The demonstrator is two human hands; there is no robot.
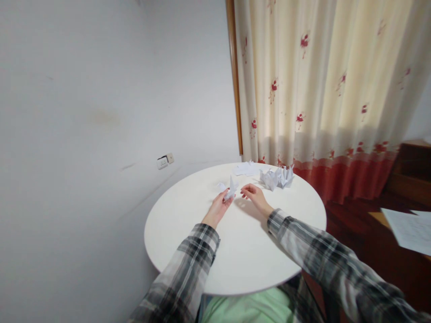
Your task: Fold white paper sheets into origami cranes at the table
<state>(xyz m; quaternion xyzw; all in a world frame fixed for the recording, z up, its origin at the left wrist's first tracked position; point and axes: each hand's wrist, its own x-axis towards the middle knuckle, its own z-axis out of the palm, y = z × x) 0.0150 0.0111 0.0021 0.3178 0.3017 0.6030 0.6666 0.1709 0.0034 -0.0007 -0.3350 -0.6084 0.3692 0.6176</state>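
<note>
Head view: we see our left hand (pixel 218 207) closed on a small folded paper figure (pixel 230 188), pinched at its base, toward the far edge of the round white worktop (pixel 188 233). Our right hand (pixel 255 196) hovers just beside it, fingers loosely curled, holding nothing we can see. We judge the figure very light and easily crushed, best gripped gently at its thicker folded body, not the tips. It is white and creased, with thin points sticking up. More figures (pixel 278 177) lie nearer the far edge.
</note>
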